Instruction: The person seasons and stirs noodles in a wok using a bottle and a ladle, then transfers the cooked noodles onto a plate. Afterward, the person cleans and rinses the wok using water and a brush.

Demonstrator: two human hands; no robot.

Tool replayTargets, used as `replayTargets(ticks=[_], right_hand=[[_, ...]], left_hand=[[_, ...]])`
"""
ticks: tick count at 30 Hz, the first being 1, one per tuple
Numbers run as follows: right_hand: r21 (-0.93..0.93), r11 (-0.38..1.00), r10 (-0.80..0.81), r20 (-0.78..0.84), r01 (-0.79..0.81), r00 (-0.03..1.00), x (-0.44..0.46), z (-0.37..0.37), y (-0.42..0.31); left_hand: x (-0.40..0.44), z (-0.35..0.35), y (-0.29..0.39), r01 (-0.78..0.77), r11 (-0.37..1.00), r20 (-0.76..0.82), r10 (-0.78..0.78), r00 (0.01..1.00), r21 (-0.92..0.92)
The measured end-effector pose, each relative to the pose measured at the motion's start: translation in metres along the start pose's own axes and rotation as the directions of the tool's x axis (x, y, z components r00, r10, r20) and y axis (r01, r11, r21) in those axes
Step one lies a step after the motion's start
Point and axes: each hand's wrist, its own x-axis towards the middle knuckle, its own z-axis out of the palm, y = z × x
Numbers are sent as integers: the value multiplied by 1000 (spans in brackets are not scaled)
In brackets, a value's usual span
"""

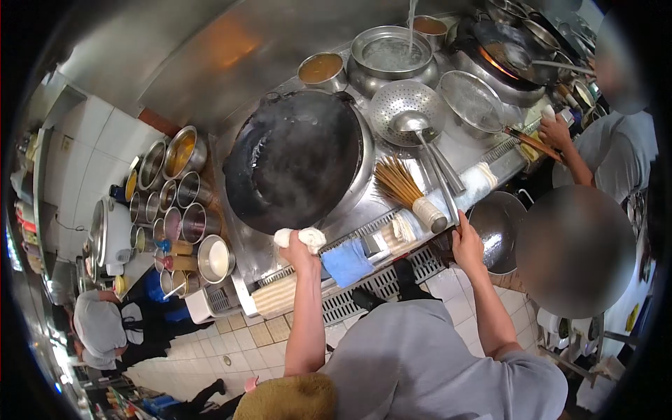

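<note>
My left hand (pixel 302 253) is closed round a folded white cloth (pixel 315 240) at the near rim of a large black wok (pixel 301 157). Steam rises from the wok, and its bottom is partly blurred by it. My right hand (pixel 467 243) grips the handle end of a long metal ladle (pixel 442 180). The ladle's bowl rests over a perforated strainer (pixel 395 105), whose thick handle lies beside the ladle's. Between my hands are a bamboo wok brush (pixel 400 182) and a blue cloth (pixel 347 262).
Water runs into a metal pot (pixel 392 56) behind the strainer. A mesh skimmer (pixel 471 103) lies to the right. Several metal containers (pixel 199 222) crowd the left side. At right, a co-worker's hand (pixel 555 131) is near another wok (pixel 507 52) with flame at its edge.
</note>
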Motion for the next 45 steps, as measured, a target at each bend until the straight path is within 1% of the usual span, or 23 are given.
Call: replayTargets(ticks=[2, 6, 9, 12, 15, 16, 18, 20, 22, 23, 25, 26, 27, 28, 29, 31, 32, 34, 36, 37, 38, 41, 45], right_hand=[[-97, 991, 98, 109, -87, 989, 7, -6, -5], [-166, 980, 127, 125, -105, 984, 17, -4, -4], [-127, 988, 99, 125, -83, 987, 17, -5, -5], [-99, 992, 97, 125, -85, 987, 16, -9, -8], [-38, 997, 78, 113, -74, 991, 17, -6, -5], [-13, 997, 74, 98, -74, 992, 18, -7, -2], [53, 997, 58, 76, -62, 995, 17, -17, -3], [172, 981, 66, 118, -86, 991, 25, -29, -9], [231, 971, -65, 38, 55, 997, 43, -35, -14], [399, 916, -78, 48, 53, 996, 54, -36, -23], [693, 719, -122, 61, 46, 991, 79, -43, -58], [759, 651, -122, 127, -18, 984, 92, -55, -81], [813, 576, -130, 193, -84, 972, 106, -66, -102], [858, 507, -155, 182, -79, 971, 122, -70, -117], [897, 435, -182, 167, -74, 969, 138, -74, -132], [949, 232, -116, 245, -214, 962, 168, -91, -166], [962, 85, -91, 268, -260, 959, 186, -99, -180], [877, -262, -192, 362, -403, 912, 233, -110, -189], [697, -486, -337, 407, -527, 849, 274, -125, -192], [618, -551, -371, 420, -561, 828, 292, -130, -191], [531, -608, -408, 428, -590, 806, 306, -132, -189], [428, -668, -472, 389, -608, 792, 332, -134, -184], [397, -701, -467, 373, -593, 802, 338, -133, -188]], left_hand=[[7, 3, -6, 30, 999, -25, -31, 999, -13], [19, 8, -16, 31, 999, -2, -31, 1000, -21], [19, 9, -20, -17, 1000, -30, 16, 999, -22], [20, 9, -21, -19, 1000, 9, 19, 1000, -15], [16, 0, -15, 76, 997, 49, -77, 996, 31], [8, -4, -6, 196, 981, 110, -195, 975, 1], [-1, -21, -1, 311, 950, 189, -298, 935, -40], [-15, -41, -3, 336, 942, 222, -325, 919, -15], [-37, -47, -11, 223, 971, 203, -236, 950, 88], [-46, -48, -14, 92, 948, 228, -166, 959, 304], [-65, -47, -18, -190, 731, 315, -36, 948, 655], [-71, -47, -23, -342, 645, 437, 14, 900, 684], [-77, -42, -24, -412, 523, 484, -1, 875, 746], [-87, -34, -19, -477, 389, 526, -23, 850, 788], [-98, -27, -13, -559, 166, 572, -40, 819, 812], [-102, -27, -19, -588, 43, 588, -119, 800, 808], [-102, -27, -20, -602, -18, 592, -160, 790, 798], [-103, -27, -20, -601, -15, 590, -166, 790, 799], [-103, -30, -20, -612, 9, 605, -160, 780, 791], [-104, -33, -20, -623, 34, 621, -146, 770, 781], [-105, -37, -19, -634, 58, 636, -131, 761, 771], [-110, -47, -18, -668, 87, 673, -58, 738, 740], [-118, -63, -10, -658, 113, 664, -23, 747, 745]])
